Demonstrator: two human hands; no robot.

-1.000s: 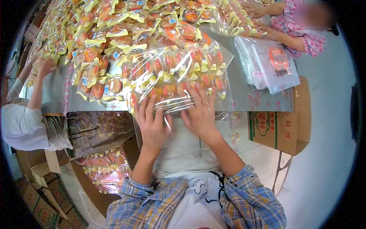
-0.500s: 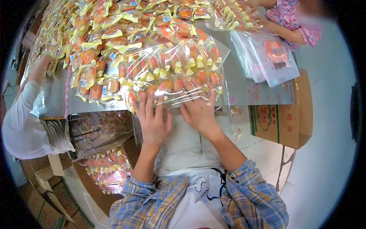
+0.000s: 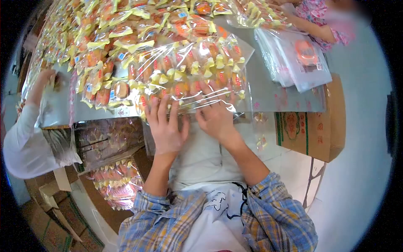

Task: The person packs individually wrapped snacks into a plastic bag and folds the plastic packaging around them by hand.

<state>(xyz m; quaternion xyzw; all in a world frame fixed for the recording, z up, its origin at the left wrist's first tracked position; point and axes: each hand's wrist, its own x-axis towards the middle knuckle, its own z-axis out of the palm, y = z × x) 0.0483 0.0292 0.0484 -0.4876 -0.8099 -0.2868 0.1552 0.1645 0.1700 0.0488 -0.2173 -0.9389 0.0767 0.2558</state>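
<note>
Loosely spread, neither grip is closed around anything: the left hand (image 3: 165, 128) and right hand (image 3: 217, 119) lay splayed fingers over the near part of a clear bag (image 3: 189, 72), which lies on the counter. Largest is that counter (image 3: 268, 98), smooth and grey, extending to both sides of the bag. Beyond the bag and to its left spreads a heap of wrapped cakes (image 3: 96, 33), in crinkled clear film with pale yellow twisted ends. To the bag's right, below the counter's edge, stands a brown cardboard carton (image 3: 299, 132) with green bands, a green oval and red characters, too blurred to read. The bag itself is thin, glossy film, streaked with white glare over rows of plump cakes. Just right of it sits a stack of flat plastic bags (image 3: 289, 65), the top one bearing an orange emblem (image 3: 305, 52) whose lettering is illegible. Both hands reach the bag from plaid sleeves (image 3: 273, 206), fingers pointing away from the body, thumbs turned toward each other. Smallest are the labels: tiny red ones on cakes inside the bag, and a blue-and-white one (image 3: 112, 94) on a cake just left of it.
</note>
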